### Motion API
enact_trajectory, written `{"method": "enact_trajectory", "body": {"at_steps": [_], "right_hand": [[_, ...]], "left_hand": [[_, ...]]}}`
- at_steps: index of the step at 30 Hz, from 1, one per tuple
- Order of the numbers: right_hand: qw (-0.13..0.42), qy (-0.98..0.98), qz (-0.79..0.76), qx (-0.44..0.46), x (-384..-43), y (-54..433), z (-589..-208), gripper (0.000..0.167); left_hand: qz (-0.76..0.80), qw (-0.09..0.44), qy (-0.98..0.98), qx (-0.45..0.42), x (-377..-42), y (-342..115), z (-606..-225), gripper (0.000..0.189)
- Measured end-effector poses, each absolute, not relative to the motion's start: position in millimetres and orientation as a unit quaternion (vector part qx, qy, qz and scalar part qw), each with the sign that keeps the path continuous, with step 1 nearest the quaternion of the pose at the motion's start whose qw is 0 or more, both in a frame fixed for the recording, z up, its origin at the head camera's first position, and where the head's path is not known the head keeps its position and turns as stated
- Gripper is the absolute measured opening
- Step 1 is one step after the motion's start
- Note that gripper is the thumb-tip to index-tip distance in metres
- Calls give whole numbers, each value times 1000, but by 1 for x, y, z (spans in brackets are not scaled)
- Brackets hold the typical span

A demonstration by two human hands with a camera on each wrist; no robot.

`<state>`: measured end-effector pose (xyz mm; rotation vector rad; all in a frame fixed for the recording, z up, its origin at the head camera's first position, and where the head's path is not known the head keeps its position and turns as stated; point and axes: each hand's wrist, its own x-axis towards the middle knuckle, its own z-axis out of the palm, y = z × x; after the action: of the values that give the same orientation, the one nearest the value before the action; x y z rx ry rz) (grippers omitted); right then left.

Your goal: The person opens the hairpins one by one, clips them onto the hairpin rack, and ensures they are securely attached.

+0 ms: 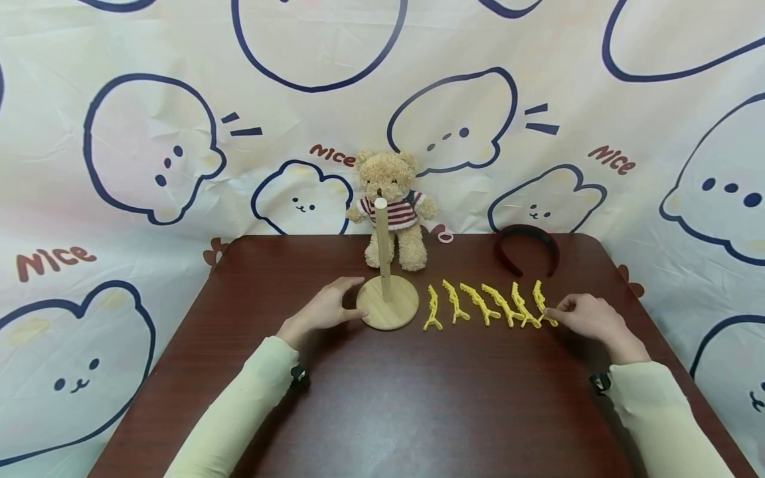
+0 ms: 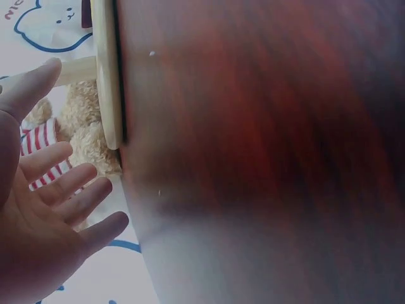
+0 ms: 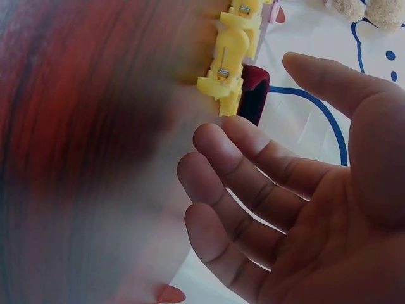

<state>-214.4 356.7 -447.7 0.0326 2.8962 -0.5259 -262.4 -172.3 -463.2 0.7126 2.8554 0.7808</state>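
Observation:
A wooden stand (image 1: pixel 391 317), a round base with an upright post, stands on the table. My left hand (image 1: pixel 325 305) is at the left side of its base, fingers spread and thumb apart; whether they touch the wood I cannot tell. In the left wrist view, nothing lies in the left palm (image 2: pixel 44 215). Several yellow alligator hair clips (image 1: pixel 487 309) lie in a row right of the stand. Beside the rightmost clip (image 1: pixel 538 292) is my right hand (image 1: pixel 592 322). Its fingers (image 3: pixel 218 149) are loosely bent and the thumb stands apart, holding nothing in the right wrist view.
A teddy bear (image 1: pixel 412 249) in a striped shirt sits behind the stand. A dark red headband (image 1: pixel 499 255) lies behind the clips at the right, and a small pink ring (image 1: pixel 445 241) is at the back edge. The brown table (image 1: pixel 406 411) meets a patterned cloth (image 1: pixel 287 119).

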Motion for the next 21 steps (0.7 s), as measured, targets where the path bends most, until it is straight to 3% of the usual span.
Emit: {"method": "enact_trajectory", "body": {"at_steps": [7, 21], "right_hand": [[118, 978, -173, 26, -216, 351, -452, 57], [127, 977, -169, 35, -218, 344, -455, 49]], "left_hand": [[257, 52, 935, 240, -263, -168, -472, 80], [231, 54, 931, 277, -262, -161, -474, 80]]}}
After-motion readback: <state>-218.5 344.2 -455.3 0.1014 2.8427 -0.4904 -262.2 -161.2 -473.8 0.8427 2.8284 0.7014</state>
